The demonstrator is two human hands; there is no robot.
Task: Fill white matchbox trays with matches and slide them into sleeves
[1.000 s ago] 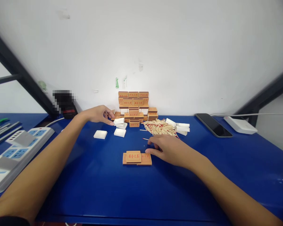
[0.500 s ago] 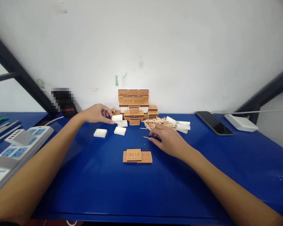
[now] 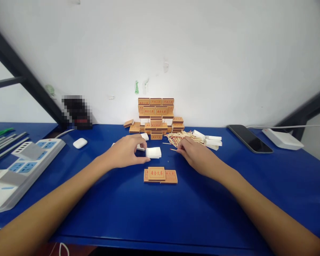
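Between the thumb and fingers of my left hand (image 3: 128,151) is a white matchbox tray (image 3: 154,153), held low over the table. Other white trays lie behind and beside that hand, partly hidden by it; one tray (image 3: 144,136) shows past the knuckles. My right hand (image 3: 198,156) is closed in a pinch on a matchstick (image 3: 173,149), whose red head points left. It rests at the front edge of a heap of loose matchsticks (image 3: 178,139). Nearer to me lie orange matchbox sleeves (image 3: 156,173), one on top of two others.
Against the wall stands a stack of orange matchboxes (image 3: 156,111). White trays (image 3: 213,141) lie right of the matchsticks. A phone (image 3: 250,138) and white box (image 3: 282,138) sit at right. A power strip (image 3: 26,174), pens (image 3: 9,145) and a small white case (image 3: 80,143) are at left.
My left hand has moved right and nearer with the tray, now close to the matchstick heap. The right hand stays by the heap with its matchstick. The view has shifted slightly.
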